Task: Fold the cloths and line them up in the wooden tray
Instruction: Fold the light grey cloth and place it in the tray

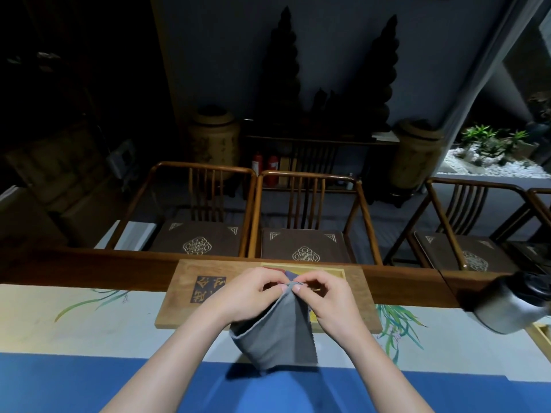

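Dim room; painted table runner [44,323] on the table. Left hand [250,293] and right hand [325,296] pinch the grey cloth [268,335] shut at its top edge; it hangs lengthwise downward before the wooden tray [360,290].

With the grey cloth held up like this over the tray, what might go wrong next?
1. Both hands, left and right, pinch only the top corners of the grey cloth; a slip could undo the fold.
2. The hands hide most of the wooden tray, so the cloth may land crooked on the red and blue cloths inside.
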